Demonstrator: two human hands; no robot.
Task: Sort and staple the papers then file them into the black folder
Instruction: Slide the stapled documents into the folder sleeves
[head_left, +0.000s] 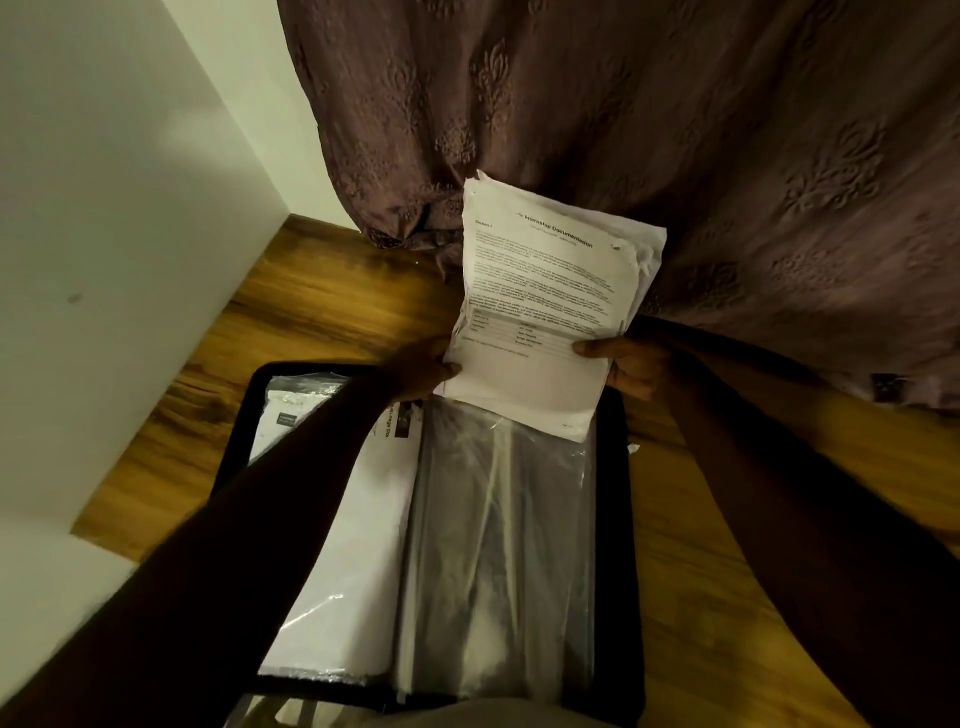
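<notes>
White papers (540, 306) gripped by left hand (422, 366) and right hand (631, 366) over open black folder (615, 519).

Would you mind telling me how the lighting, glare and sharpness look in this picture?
Head view: dim light leaves the left forearm nearly black; glare streaks the clear plastic sleeve in the black folder; the paper stack shows a readable heading but soft body text; edges bow.

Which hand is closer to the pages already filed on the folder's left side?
Left. The left hand grips the paper stack just beyond the filed pages; the right hand holds the stack's opposite edge, at the right border of the black folder.
</notes>
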